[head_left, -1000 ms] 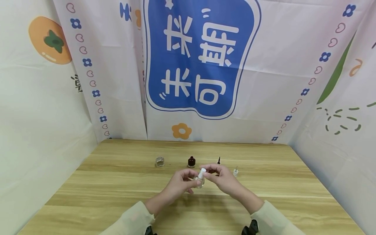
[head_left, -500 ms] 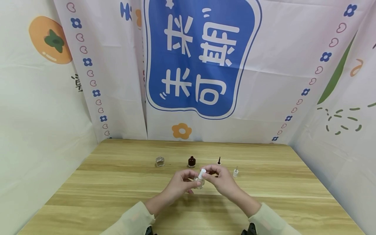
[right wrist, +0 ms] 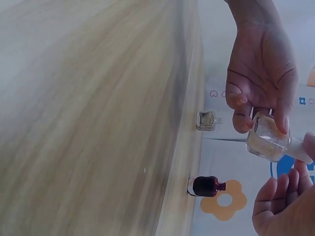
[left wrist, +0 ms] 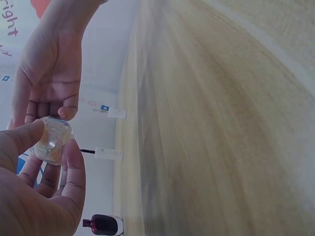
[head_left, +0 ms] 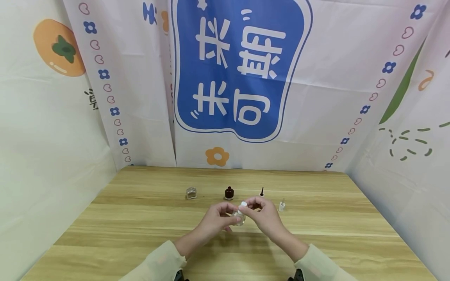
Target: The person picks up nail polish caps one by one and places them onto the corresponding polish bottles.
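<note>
My left hand (head_left: 215,218) holds a small clear glass nail polish bottle (head_left: 239,219) between thumb and fingers, raised over the table. The bottle (right wrist: 266,140) looks pale and nearly see-through in the right wrist view. Its white cap (head_left: 243,204) is on the neck, tilted up to the right. My right hand (head_left: 266,216) pinches that cap with thumb and index finger, the thumb hiding part of it. In the left wrist view, the bottle's base (left wrist: 51,142) shows between the left thumb and fingers.
Behind the hands on the wooden table (head_left: 140,218) stand a dark red polish bottle (head_left: 229,193) without a cap and a glittery clear one (head_left: 191,193). Two white caps stand brush up on the right: a dark-brushed cap (head_left: 261,194) and a pale-brushed cap (head_left: 282,207).
My right thumb and fingers have shifted on the white cap and now cover more of it; the right wrist has swung slightly left. The left hand and bottle stay nearly in place.
</note>
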A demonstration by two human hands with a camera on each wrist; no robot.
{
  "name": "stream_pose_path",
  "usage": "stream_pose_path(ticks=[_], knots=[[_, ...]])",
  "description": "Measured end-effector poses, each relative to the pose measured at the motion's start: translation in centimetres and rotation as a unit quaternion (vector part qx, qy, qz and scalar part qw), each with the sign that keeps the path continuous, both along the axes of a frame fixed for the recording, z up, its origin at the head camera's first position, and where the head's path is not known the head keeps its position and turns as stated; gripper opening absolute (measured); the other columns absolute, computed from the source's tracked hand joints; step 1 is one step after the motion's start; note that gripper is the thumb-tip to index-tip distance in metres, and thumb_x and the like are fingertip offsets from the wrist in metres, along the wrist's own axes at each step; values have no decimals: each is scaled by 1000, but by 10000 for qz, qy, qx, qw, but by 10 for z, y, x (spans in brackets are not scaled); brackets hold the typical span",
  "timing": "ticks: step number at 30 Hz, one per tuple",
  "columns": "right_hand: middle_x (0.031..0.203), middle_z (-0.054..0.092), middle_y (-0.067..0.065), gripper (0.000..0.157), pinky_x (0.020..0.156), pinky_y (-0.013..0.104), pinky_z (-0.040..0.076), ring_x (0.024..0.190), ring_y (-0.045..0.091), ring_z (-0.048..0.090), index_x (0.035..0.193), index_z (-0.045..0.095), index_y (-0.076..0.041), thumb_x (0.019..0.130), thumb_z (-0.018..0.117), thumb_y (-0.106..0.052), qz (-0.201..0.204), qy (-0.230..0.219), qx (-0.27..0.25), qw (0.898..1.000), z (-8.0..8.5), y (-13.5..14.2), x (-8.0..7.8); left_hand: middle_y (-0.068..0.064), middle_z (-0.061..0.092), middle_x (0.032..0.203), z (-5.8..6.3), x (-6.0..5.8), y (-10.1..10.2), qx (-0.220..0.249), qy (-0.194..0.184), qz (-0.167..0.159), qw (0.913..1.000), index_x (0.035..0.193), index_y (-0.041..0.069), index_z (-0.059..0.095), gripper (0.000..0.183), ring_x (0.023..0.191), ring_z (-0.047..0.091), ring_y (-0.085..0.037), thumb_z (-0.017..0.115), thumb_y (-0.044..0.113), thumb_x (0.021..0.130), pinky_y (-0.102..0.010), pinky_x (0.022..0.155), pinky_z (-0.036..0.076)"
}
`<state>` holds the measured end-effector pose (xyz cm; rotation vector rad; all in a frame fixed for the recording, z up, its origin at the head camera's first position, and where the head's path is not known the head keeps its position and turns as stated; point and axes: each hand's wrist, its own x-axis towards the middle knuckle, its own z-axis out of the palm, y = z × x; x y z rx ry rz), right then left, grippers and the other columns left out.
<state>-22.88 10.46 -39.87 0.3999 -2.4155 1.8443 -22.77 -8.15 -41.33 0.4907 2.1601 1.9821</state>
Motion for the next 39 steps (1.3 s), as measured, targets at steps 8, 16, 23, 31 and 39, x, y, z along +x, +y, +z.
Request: stream_pose_path(ticks=[8,16,23,31,39], knots=[[98,64,4,27,77,36,50,92,22,57,110,67,-5,89,73,-20,822,-55,220,9964,9,11,-4,-7,66,97,5,0,-3,-1,-140,49,9999,109,-1,64,30,79,61,-19,75,11,85,-33,64,57],[110,64,8,29,77,39,52,92,22,59,119,66,-3,93,67,-16,1471,-181,418,9881,11,14,-8,-7,65,96,3,-1,-4,94,-168,-102,9998,107,-3,64,28,78,61,-18,75,9,84,-31,62,56],[108,63,5,22,79,37,49,94,22,56,113,70,-6,93,66,-17,1328,-45,439,9902,8,12,-6,-7,65,98,3,-1,-3,90,-145,-127,9998,107,-4,63,29,78,61,-17,74,9,85,-31,61,56],[100,67,6,20,78,37,49,91,23,57,109,68,2,91,67,-8,878,-110,417,9952,7,7,-6,-7,65,98,4,0,-3,56,-185,-57,9998,108,-4,63,29,79,61,-17,74,10,86,-31,61,56],[90,65,2,20,73,31,50,87,20,57,102,70,-3,87,74,-15,582,-65,276,9979,5,4,-2,-7,66,95,2,0,-1,99,-88,-87,9999,106,-4,63,27,76,61,-17,75,7,83,-34,63,57]])
